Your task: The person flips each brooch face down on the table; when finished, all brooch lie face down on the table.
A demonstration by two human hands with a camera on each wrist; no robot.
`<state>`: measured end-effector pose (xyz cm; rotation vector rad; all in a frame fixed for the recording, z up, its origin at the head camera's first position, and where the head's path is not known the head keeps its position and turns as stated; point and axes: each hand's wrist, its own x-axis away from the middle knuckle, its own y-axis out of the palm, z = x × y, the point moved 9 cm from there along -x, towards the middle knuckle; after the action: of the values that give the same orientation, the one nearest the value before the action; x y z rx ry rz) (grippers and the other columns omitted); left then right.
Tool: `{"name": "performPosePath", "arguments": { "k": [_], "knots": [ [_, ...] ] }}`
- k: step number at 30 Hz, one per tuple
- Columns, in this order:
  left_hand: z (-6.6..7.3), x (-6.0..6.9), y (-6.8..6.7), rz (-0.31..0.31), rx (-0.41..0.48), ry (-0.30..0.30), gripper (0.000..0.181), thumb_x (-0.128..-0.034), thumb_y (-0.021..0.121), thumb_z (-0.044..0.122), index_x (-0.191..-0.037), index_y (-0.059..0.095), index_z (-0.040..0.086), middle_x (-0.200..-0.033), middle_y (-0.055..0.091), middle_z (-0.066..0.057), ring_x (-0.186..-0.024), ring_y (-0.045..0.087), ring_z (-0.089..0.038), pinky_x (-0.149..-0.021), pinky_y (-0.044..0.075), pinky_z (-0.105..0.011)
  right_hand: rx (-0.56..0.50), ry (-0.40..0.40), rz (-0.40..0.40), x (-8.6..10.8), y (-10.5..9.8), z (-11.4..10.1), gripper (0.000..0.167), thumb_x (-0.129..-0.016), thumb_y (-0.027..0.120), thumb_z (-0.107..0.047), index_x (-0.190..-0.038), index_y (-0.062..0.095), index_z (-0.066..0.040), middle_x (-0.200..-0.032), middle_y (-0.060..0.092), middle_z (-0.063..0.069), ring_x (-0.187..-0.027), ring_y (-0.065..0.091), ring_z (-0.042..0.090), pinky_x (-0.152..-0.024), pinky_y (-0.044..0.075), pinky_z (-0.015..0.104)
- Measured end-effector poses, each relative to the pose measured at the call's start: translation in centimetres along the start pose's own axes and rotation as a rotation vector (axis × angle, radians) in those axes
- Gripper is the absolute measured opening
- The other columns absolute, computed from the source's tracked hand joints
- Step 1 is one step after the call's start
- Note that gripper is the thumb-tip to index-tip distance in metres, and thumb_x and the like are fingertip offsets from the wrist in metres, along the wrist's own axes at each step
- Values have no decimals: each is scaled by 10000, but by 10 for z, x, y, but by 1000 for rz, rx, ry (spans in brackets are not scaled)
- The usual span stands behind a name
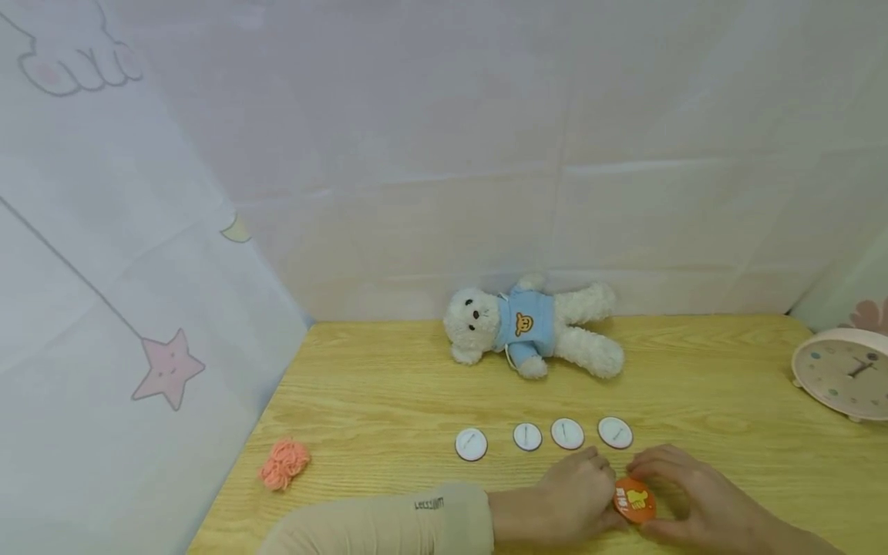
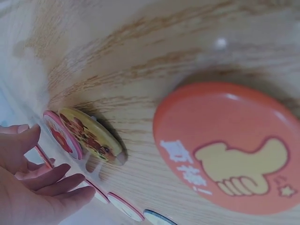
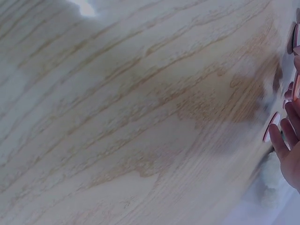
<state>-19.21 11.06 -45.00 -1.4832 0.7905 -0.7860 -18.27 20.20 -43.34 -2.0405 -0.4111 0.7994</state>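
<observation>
In the head view an orange button badge (image 1: pixel 637 502) with a yellow thumbs-up and white lettering faces up, tilted, between the two hands. My left hand (image 1: pixel 576 497) is curled and pinches its left edge. From the other side my right hand (image 1: pixel 708 505) bends its thumb and fingers round the badge. A large orange badge (image 2: pixel 225 150) of like design lies close in the left wrist view; I cannot tell whether it is the same one. Beyond it are a yellow badge (image 2: pixel 91 136) and a pink-rimmed badge (image 2: pixel 63 135), close together.
Several badges lie in a row, pin backs up, including a white one (image 1: pixel 472 445) at the left end. A white teddy bear (image 1: pixel 527 324) in blue lies behind them. Coral yarn (image 1: pixel 284 464) is at left, a round clock (image 1: pixel 842 374) at right, on the wooden table (image 1: pixel 375 378).
</observation>
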Motion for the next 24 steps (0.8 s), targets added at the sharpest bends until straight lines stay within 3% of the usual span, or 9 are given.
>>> {"name": "performPosePath", "arguments": {
  "k": [9, 17, 20, 24],
  "knots": [
    [0, -1, -4, 39, 35, 0, 454, -842, 627, 630, -1010, 694, 214, -942, 636, 155, -859, 519, 21, -834, 410, -112, -13, -40, 14, 0, -1, -4, 475, -728, 866, -357, -1136, 632, -285, -1144, 581, -127, -1026, 533, 29, -841, 420, 117],
    [0, -5, -9, 49, 126, 28, 401, -827, 676, 601, -984, 675, 233, -883, 624, 186, -784, 515, 59, -826, 397, -92, -42, -54, 10, -2, -3, -5, 486, -731, 867, -337, -1150, 625, -299, -1154, 573, -140, -1039, 527, 29, -863, 390, 86],
    [-2, -5, -11, 44, 162, 18, 371, -828, 693, 576, -965, 686, 231, -852, 621, 186, -759, 503, 52, -764, 402, -86, -105, -10, -27, -2, -1, -1, 460, -764, 844, -325, -1167, 628, -274, -1147, 591, -120, -1013, 538, 28, -778, 470, 142],
    [-8, -3, -14, 44, 215, -18, 347, -813, 716, 560, -923, 705, 231, -791, 597, 190, -721, 471, 45, -625, 386, -80, -293, 66, -88, -1, 2, 5, 405, -822, 798, -249, -1189, 647, -167, -1112, 638, -37, -929, 574, 29, -579, 529, 222]
  ]
}}
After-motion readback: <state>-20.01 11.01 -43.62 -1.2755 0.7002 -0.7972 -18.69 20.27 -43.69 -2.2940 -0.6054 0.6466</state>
